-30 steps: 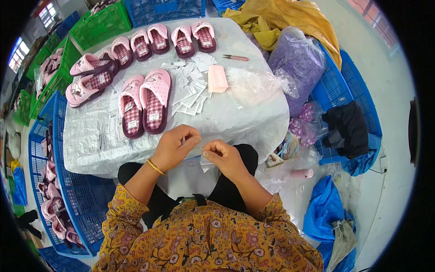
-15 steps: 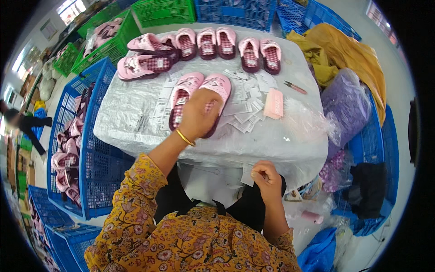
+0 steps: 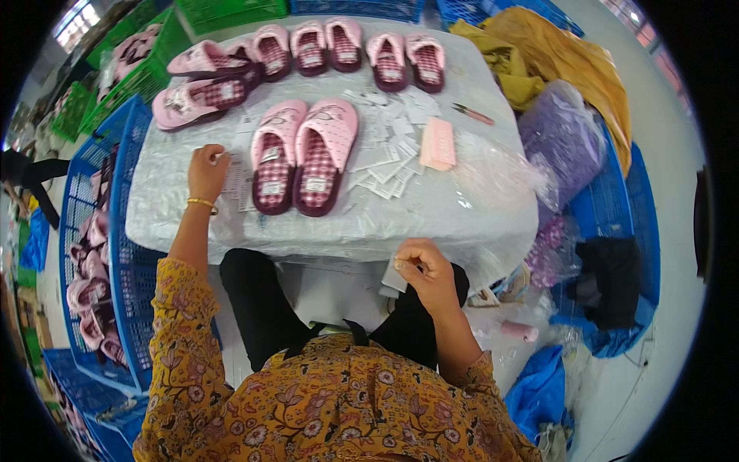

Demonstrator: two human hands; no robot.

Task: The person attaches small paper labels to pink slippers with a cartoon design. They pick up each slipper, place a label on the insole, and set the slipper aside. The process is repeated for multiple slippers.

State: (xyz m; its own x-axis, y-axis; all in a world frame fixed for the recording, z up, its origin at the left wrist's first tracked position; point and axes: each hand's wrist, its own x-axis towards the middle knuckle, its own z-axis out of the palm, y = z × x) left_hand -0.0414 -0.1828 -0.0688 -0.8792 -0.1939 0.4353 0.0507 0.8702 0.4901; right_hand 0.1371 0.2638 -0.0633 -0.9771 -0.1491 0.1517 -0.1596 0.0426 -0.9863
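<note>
Head view: the pink slipper pair (image 3: 317, 158) stands on the bench (image 3: 454, 219), white printed labels (image 3: 315, 185) on its insoles too small to read. Left of the pair, the left hand (image 3: 206, 173) curls its fingers narrowly beside printed sheets (image 3: 246, 192); whether they grip anything, I cannot tell. Right of it lie loose printed slips (image 3: 389, 165) and a lettered pink block (image 3: 437, 144). Below-right of it, the right hand (image 3: 426, 269) pinches white slips (image 3: 392, 277).

Near, head-worn fisheye view
Looks down from above the left hand (image 3: 208, 173) and right hand (image 3: 425, 271), across the desk (image 3: 369, 229).
</note>
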